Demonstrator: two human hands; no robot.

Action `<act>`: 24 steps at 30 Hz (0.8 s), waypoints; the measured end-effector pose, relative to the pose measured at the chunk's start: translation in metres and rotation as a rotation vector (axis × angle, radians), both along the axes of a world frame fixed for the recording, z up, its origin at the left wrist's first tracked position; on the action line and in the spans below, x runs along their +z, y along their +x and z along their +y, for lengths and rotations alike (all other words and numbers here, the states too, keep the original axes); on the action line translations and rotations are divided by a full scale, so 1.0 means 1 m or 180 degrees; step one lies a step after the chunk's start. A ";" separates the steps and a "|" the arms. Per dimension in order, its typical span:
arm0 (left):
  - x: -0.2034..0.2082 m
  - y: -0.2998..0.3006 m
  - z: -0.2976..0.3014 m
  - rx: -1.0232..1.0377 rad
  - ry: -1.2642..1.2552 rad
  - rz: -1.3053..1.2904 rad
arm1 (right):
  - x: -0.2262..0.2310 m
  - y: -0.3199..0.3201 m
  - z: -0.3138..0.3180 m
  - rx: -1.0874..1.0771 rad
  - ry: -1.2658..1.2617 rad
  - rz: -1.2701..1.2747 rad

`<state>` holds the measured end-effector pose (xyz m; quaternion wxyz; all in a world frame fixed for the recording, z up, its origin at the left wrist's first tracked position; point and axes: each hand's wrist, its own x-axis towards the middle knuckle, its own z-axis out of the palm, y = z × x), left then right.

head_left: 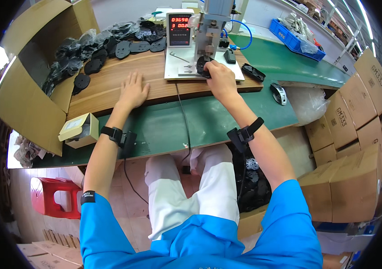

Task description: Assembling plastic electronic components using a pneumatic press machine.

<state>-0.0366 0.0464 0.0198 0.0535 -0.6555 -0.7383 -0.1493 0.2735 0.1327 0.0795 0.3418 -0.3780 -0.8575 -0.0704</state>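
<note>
My right hand (221, 80) pinches a flat black plastic piece (201, 68) by its edge, beneath the head of a small metal press (208, 36). Part of the piece is hidden behind the fingers and the press head. My left hand (134, 89) lies flat with fingers stretched out on the wood-grain board (164, 89), holding nothing. Several similar black pieces (123, 50) lie in a row along the back of the board, some in clear plastic bags (88, 38). A white control box (179, 28) with a red lit display stands left of the press.
An open cardboard box (25, 98) stands at the left, with a small yellowish box (79, 130) beside it. Right of the press lie a black shell-shaped part (253, 72) and a dark, silvery object (278, 93). A blue crate (296, 38) sits behind; stacked cartons (352, 112) stand right.
</note>
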 end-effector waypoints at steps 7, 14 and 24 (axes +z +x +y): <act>-0.008 -0.018 -0.002 0.0377 -0.0401 0.0090 | 0.006 0.003 0.011 0.0178 -0.0144 -0.0100; -0.006 -0.021 0.002 0.0410 -0.0464 0.0162 | 0.008 -0.001 0.011 0.0119 -0.0307 0.0019; -0.009 -0.015 -0.003 0.0446 -0.0539 0.0151 | 0.009 0.002 0.003 0.0131 -0.0344 -0.0047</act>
